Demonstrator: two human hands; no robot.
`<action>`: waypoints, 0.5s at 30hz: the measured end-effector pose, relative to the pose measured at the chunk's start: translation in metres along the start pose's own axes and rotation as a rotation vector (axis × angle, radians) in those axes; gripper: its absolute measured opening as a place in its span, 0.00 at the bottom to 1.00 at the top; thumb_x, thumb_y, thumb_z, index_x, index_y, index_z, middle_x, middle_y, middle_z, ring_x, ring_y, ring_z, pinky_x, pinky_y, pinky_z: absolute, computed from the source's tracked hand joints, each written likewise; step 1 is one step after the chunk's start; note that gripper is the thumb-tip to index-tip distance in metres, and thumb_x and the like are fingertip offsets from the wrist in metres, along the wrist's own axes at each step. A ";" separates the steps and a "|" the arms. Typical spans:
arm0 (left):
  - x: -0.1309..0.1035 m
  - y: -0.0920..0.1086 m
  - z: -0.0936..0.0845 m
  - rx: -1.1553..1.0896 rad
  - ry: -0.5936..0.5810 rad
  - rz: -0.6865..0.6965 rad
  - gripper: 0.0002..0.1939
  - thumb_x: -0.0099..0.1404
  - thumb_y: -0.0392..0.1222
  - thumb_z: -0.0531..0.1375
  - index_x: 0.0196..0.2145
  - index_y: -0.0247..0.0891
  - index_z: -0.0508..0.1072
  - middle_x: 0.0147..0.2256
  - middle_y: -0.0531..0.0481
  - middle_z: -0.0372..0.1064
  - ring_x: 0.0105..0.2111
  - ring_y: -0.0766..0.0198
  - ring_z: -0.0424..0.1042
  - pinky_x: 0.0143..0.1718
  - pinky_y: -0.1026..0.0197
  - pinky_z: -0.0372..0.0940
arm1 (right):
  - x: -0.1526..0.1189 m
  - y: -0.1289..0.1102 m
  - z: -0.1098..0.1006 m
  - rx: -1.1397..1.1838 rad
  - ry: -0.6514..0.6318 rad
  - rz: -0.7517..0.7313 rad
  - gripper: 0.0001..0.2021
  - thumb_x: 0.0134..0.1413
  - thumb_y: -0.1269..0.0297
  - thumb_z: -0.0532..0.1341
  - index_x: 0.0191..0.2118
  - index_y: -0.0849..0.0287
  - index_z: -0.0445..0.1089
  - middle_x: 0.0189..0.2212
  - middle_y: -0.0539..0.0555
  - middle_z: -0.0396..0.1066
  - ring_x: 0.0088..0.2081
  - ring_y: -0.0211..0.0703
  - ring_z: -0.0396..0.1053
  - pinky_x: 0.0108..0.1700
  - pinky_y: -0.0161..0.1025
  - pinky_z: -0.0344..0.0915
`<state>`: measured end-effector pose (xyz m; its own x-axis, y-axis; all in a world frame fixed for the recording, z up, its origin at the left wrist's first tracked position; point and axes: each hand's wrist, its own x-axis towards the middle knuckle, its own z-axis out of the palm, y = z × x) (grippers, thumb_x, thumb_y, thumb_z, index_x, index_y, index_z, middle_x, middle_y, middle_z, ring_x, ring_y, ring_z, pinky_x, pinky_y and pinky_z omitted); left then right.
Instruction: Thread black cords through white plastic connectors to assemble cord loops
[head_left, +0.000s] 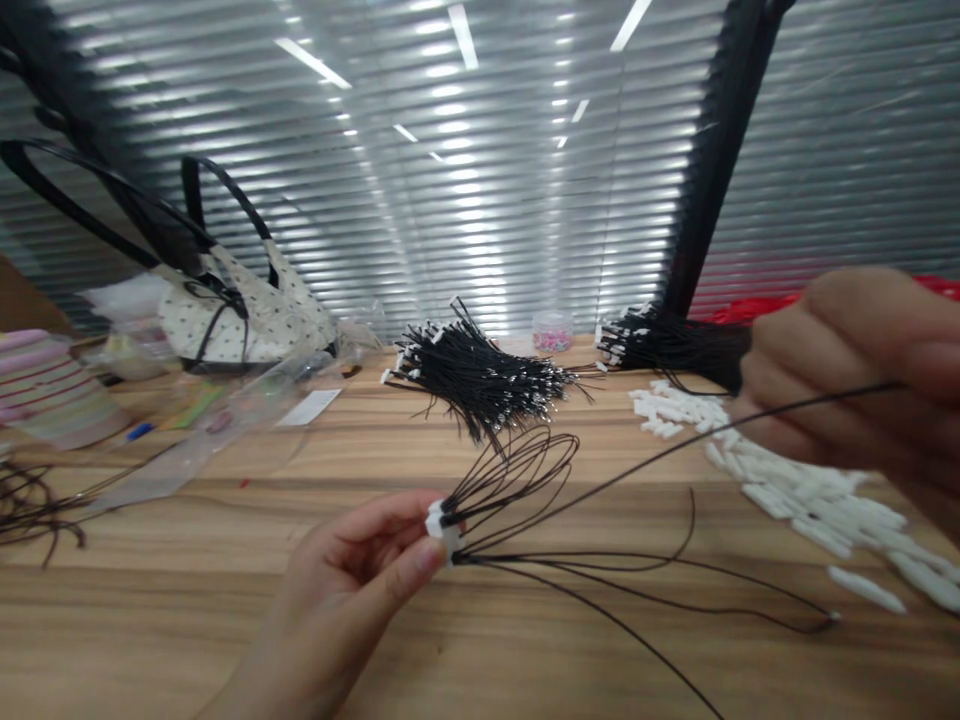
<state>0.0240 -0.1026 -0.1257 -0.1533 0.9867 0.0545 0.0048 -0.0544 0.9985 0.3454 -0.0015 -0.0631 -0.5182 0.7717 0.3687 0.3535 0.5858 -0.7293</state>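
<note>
on my wooden table (pixel 172 610) there lie a black cord bundle (pixel 487 380) in the middle, white pieces (pixel 817 500) at the right, and a spotted bag (pixel 281 315) at the left.

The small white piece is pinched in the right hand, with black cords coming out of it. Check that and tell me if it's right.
The hand is wrong: the head view shows the small white piece pinched in the left hand, with black cords coming out of it.
</note>
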 end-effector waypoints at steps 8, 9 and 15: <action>-0.004 0.002 0.002 0.002 -0.041 -0.008 0.11 0.51 0.48 0.74 0.34 0.48 0.85 0.33 0.51 0.83 0.33 0.62 0.80 0.35 0.70 0.72 | -0.011 -0.060 0.073 -0.117 -0.132 -0.219 0.08 0.59 0.68 0.61 0.30 0.55 0.75 0.28 0.51 0.75 0.29 0.37 0.71 0.30 0.33 0.67; -0.004 0.001 0.002 -0.008 -0.054 -0.008 0.10 0.51 0.48 0.74 0.33 0.49 0.85 0.34 0.51 0.83 0.34 0.63 0.80 0.36 0.71 0.72 | -0.015 -0.059 0.083 -0.169 -0.125 -0.256 0.10 0.59 0.70 0.58 0.30 0.57 0.75 0.27 0.52 0.74 0.26 0.36 0.69 0.27 0.33 0.64; -0.011 -0.003 -0.003 0.008 -0.098 -0.053 0.09 0.51 0.46 0.74 0.33 0.50 0.85 0.28 0.53 0.81 0.27 0.66 0.77 0.28 0.73 0.70 | -0.021 -0.053 0.101 -0.271 -0.100 -0.243 0.10 0.56 0.74 0.56 0.30 0.58 0.74 0.29 0.54 0.72 0.25 0.37 0.67 0.24 0.34 0.61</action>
<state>0.0230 -0.1134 -0.1288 -0.0562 0.9984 0.0009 0.0068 -0.0005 1.0000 0.2593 -0.0739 -0.0905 -0.6811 0.5817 0.4447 0.3972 0.8038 -0.4429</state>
